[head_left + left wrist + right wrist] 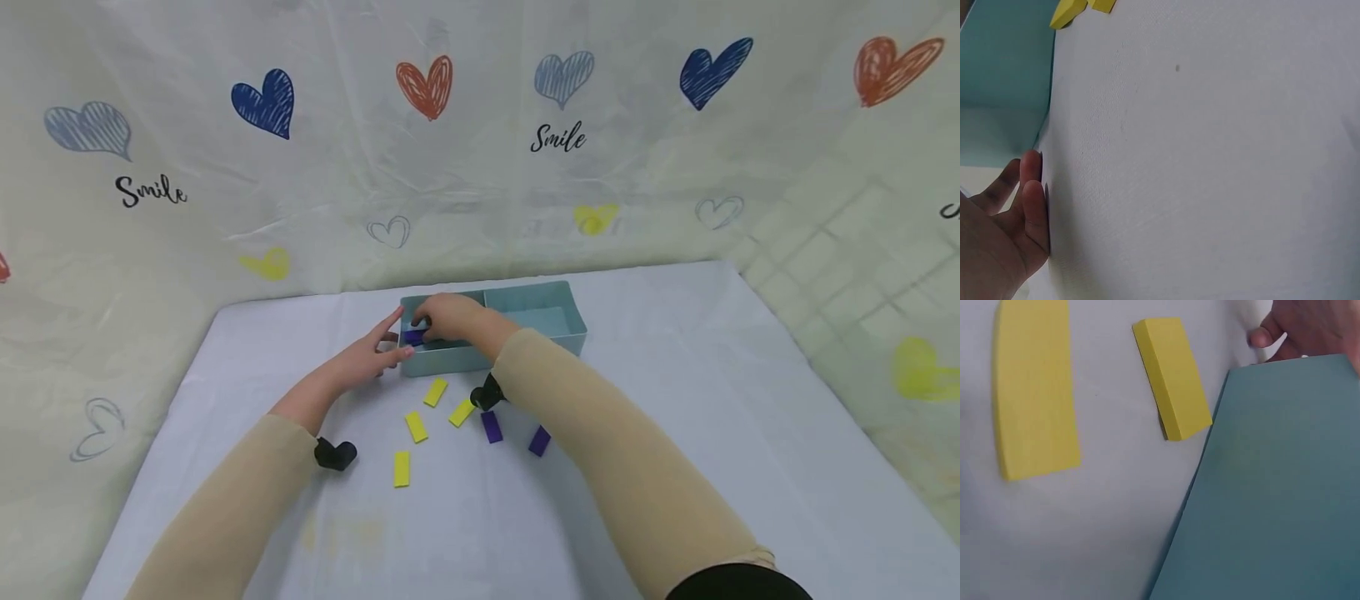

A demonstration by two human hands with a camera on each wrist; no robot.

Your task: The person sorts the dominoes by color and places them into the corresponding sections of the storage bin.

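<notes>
Pale sheeting (480,175) printed with hearts hung behind a desk (675,367) under white cloth, and toward the back sat a two-part blue-green tray (450,362). At the tray's left end was the left hand (366,358), its fingers spread wide, thumb by the near corner and forefinger by the far one, probably to keep the tray from sliding. Four yellow blocks (402,469) lay loose in front of the tray's left half, turned at different angles and apart from one another, so each looked easy to pick up singly. Inside the left compartment, near its left end, was purple (414,337), perhaps placed there to leave room alongside. Over that compartment the right hand (450,318) bent its fingers down at the purple; I cannot tell whether it pinched a piece. Two loose purple blocks (491,427) lay in front of the tray's middle and right half, the farther one beside the right sleeve (592,417). Right of the tray's divider (484,298), the second compartment (536,321) lay apart from the fingers of both hands, so the work seemed confined to the left side.
</notes>
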